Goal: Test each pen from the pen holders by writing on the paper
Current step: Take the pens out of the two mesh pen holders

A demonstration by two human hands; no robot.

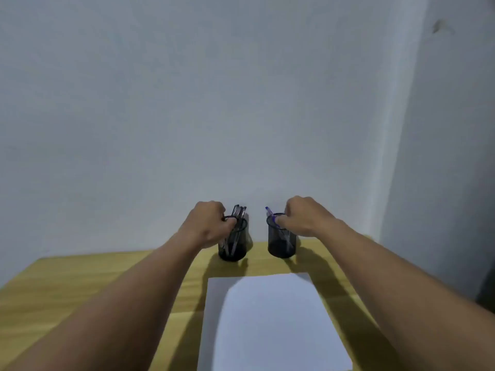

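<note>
Two black mesh pen holders stand at the far edge of the wooden table. The left pen holder (237, 247) has several dark pens (239, 211) sticking out; my left hand (207, 226) grips its rim. A blue pen (270, 212) leans out of the right pen holder (281, 243), whose rim is gripped by my right hand (304, 218). A blank white sheet of paper (270, 322) lies on the table in front of both holders, between my forearms.
The yellow wooden table (80, 285) butts against a pale wall (241, 103). A second wall (455, 156) forms a corner on the right. The table's left part stretches out beside my left forearm.
</note>
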